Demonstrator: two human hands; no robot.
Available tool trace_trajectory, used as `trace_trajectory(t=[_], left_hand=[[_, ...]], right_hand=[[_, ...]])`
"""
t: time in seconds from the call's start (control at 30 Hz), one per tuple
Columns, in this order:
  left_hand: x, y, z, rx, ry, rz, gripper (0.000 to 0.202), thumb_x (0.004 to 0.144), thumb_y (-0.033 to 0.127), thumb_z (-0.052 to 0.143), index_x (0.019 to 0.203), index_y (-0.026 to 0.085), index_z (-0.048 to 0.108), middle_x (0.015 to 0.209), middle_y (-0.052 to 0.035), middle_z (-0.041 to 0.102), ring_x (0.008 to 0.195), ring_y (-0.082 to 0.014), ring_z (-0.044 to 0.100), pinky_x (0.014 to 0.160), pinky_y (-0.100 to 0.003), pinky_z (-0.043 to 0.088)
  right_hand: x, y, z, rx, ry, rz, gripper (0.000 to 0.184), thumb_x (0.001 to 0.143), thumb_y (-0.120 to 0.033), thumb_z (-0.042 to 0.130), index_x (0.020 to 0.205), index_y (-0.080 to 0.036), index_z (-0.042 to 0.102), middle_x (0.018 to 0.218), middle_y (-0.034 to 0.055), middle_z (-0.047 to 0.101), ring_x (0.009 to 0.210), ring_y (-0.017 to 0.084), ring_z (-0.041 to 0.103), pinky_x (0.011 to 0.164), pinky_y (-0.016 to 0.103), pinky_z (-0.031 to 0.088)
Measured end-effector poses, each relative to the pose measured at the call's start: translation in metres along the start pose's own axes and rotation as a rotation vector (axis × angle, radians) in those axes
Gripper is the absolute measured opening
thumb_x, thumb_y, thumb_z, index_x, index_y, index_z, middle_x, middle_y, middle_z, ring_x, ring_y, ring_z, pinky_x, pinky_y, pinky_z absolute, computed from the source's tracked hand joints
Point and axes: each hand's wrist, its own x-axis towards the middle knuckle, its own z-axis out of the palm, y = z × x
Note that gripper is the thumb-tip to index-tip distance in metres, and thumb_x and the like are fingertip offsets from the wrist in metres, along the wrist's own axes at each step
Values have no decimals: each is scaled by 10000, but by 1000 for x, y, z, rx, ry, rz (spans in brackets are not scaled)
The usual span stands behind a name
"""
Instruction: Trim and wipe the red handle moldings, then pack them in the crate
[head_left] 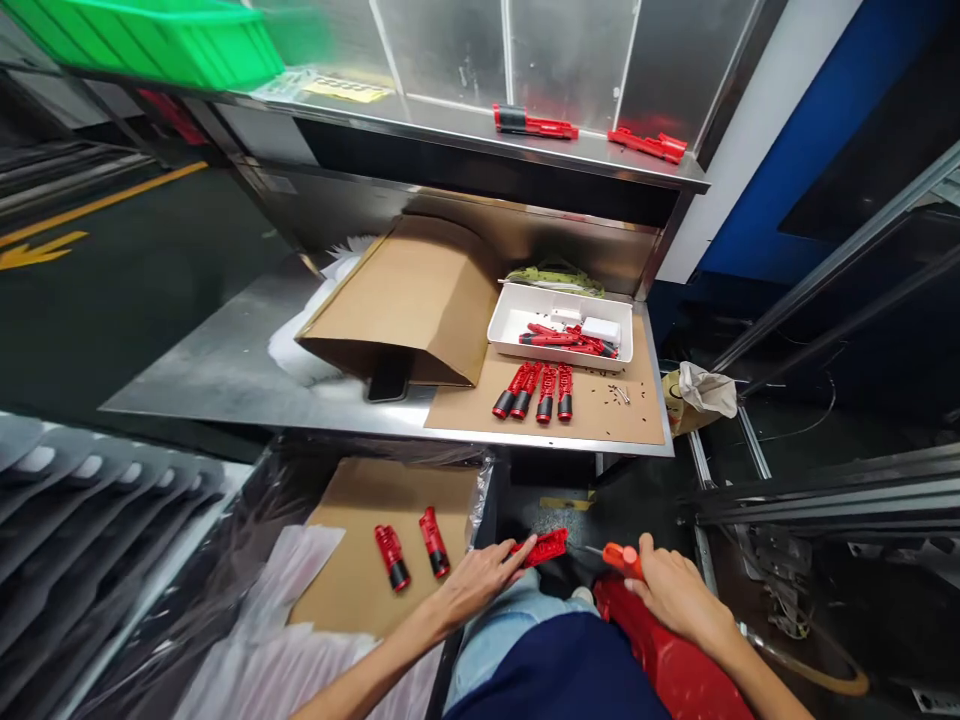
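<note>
Above my lap, my left hand (491, 575) is closed around one end of a red plastic housing (550, 546), whose far end points right. To its right, my right hand (671, 585) grips an orange-handled tool (622, 558) with a thin metal shaft. The shaft's tip points at the housing, with a small gap seeming to lie between them; the exact kind of tool is unclear. Left of my left hand, two red-and-black pieces (433, 543) lie on a cardboard sheet (352, 500) in a plastic-lined container.
Several red-and-black pieces (547, 392) and scattered small screws (619, 393) lie on the metal bench's cardboard. Behind them stands a white tray (517, 345) of parts, beside an open cardboard box (420, 290). A shelf (442, 118) above carries two red pieces and a green bin (165, 45).
</note>
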Motion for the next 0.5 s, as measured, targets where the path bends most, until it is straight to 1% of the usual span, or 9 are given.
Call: trace_trajectory(t=[0.07,0.13,0.2,0.27,0.3,0.33,0.37,0.43,0.5], left_hand=[[-7,-5,1,-94,41,-61,540,800,589,655,1252,294,659,1005,-78,664,934,-244,636,759,-308,540],[-13,-11,4,-213,74,-145,486,874,599,544,1179,243,676,931,-84,686,757,-201,650,585,-261,529],[-16,-18,5,-330,95,-230,506,918,593,465,1020,158,703,866,-117,695,583,-155,614,437,-222,463],[-20,-26,-2,-423,130,-296,502,907,568,516,855,101,693,818,-147,689,491,-116,568,366,-190,402],[-22,-31,-9,-458,164,-319,483,897,549,553,814,90,680,808,-151,685,480,-104,560,356,-179,392],[-25,-36,-17,-485,213,-337,462,895,531,572,813,87,671,810,-148,683,490,-99,566,362,-173,402],[-28,-41,-26,-503,278,-349,441,909,515,565,849,90,666,834,-140,684,526,-100,589,392,-173,435],[-31,-54,-46,-502,443,-369,403,955,485,509,987,109,650,934,-118,688,664,-118,647,519,-206,529],[-28,-69,-62,-446,616,-402,368,977,451,491,1125,137,613,1045,-94,675,808,-144,666,671,-284,581]], right_hand=[[9,-2,5,17,-31,-18,357,951,-284,484,1254,-95,488,1131,213,695,1120,363,648,882,400,446],[17,-3,10,40,-64,-34,367,939,-304,489,1247,-104,487,1128,212,697,1112,360,649,878,396,446],[23,-4,14,67,-84,-47,355,929,-317,479,1222,-116,485,1117,211,698,1087,355,656,861,390,448],[27,-2,17,105,-90,-76,320,930,-337,455,1194,-158,474,1095,165,707,1047,315,668,847,355,448],[30,0,19,121,-92,-91,310,934,-350,440,1195,-184,460,1078,132,711,1027,286,674,844,332,448],[32,3,22,144,-88,-102,309,942,-364,421,1208,-208,440,1064,99,714,1013,259,678,844,310,447],[35,8,26,177,-79,-105,311,950,-381,400,1222,-231,422,1042,69,715,996,237,681,846,295,447],[42,18,39,266,-46,-88,323,958,-424,362,1234,-261,409,985,34,716,958,227,688,847,296,454],[51,26,57,361,-18,-72,332,953,-470,350,1213,-281,436,956,19,719,942,245,694,850,323,467]])
